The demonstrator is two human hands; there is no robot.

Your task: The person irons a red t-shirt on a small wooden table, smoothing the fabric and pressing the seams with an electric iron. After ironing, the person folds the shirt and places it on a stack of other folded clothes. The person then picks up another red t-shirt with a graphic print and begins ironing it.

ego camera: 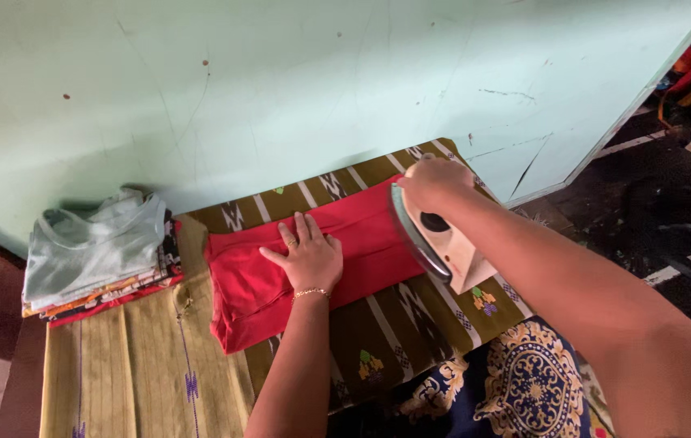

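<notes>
Head view: left hand (306, 255) is laid flat, fingers spread, gripping nothing, on a folded red garment (313, 259) spread on the olive patterned cloth (151, 365). Right hand (435, 182) is clenched around a cream iron (435, 235) at the garment's right end. Folded clothes stack (94, 255) is seen far left.

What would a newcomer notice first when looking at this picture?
The eye falls first on the bright red folded cloth lying in the middle of the olive patterned table cover. The left hand presses flat on it, while the right hand holds a cream-coloured electric iron tilted at the cloth's right end. At the left, against the pale green wall, sits a stack of folded clothes.
</notes>
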